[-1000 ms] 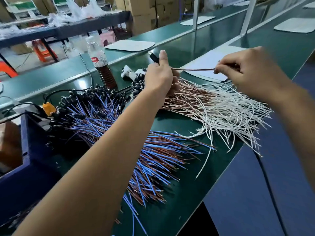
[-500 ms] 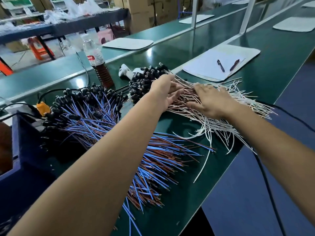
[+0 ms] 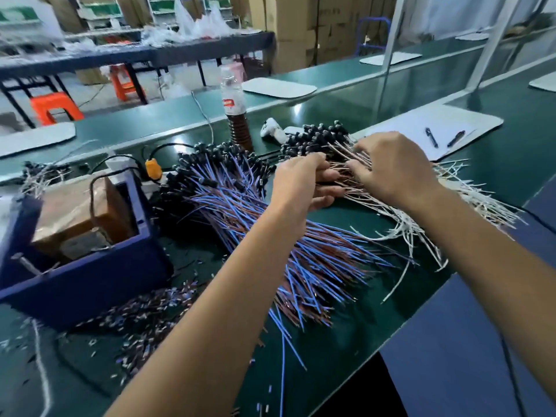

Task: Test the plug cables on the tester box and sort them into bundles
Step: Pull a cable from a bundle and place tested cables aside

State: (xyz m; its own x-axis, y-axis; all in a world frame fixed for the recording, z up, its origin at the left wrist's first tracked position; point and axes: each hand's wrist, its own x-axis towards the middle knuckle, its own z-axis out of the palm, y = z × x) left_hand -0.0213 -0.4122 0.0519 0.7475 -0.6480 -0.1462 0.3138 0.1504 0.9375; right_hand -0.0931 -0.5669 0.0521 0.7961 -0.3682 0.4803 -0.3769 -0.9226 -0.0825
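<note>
Both hands work the white-and-brown cable pile point(image 3: 391, 203) with black plugs on the green counter point(image 3: 346, 350): left hand point(image 3: 304, 183) curled around a few wires, right hand point(image 3: 394, 167) seemingly pinching strands; blue-and-brown pile point(image 3: 270, 224) lies beside

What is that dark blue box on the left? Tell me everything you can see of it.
The dark blue box sits on the green bench at the left, open at the top, with thick walls that look like plastic. Inside lies a brown block with a coppery sheen and a thin black wire looping over it. A metal pin rests at its near left corner. Blue-and-brown cables lie beside it on the right. Neither hand touches it.
</note>
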